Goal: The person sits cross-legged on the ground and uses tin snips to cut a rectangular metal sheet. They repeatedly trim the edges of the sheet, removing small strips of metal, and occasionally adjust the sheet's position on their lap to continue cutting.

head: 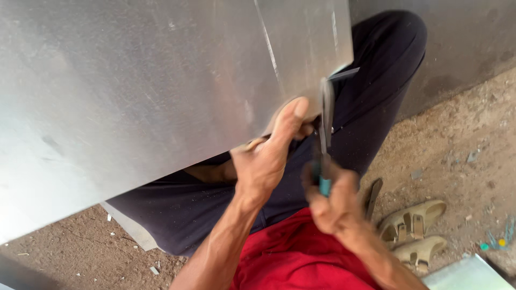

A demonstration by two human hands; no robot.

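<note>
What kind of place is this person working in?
Probably an informal metal workshop with a dirt floor, perhaps outdoors. The person sits low on bare ground, cutting a large metal sheet with snips; a pair of tan sandals lies alongside on the dirt.

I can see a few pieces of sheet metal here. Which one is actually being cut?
The big sheet metal panel across the lap: the left hand grips its edge and the right hand works snips into it. The small piece lies untouched on the ground.
</note>
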